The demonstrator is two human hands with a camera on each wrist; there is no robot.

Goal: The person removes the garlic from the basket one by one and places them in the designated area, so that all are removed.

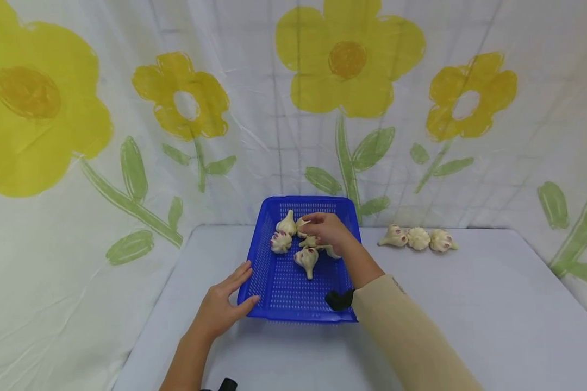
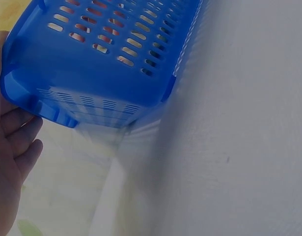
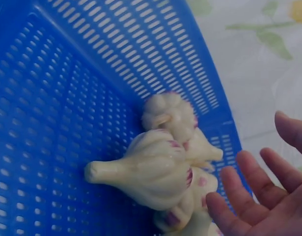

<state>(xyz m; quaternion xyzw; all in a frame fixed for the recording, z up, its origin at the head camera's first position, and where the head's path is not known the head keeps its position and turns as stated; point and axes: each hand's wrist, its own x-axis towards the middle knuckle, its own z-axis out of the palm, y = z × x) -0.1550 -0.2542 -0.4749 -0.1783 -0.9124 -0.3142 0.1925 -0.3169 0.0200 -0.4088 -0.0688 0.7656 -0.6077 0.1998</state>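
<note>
A blue perforated plastic basket stands on the white table, with several garlic bulbs gathered toward its back half. My left hand rests against the basket's left rim near the front corner, thumb spread from the fingers; the left wrist view has its fingertips beside the rim. Over the back right of the basket is my right hand. In the right wrist view its fingers are spread and loosely bent, with nothing held, beside the bulbs. The right hand partly hides some bulbs in the head view.
Three more garlic bulbs lie in a row on the table, right of the basket near the back edge. Behind the table hangs a white curtain printed with yellow flowers.
</note>
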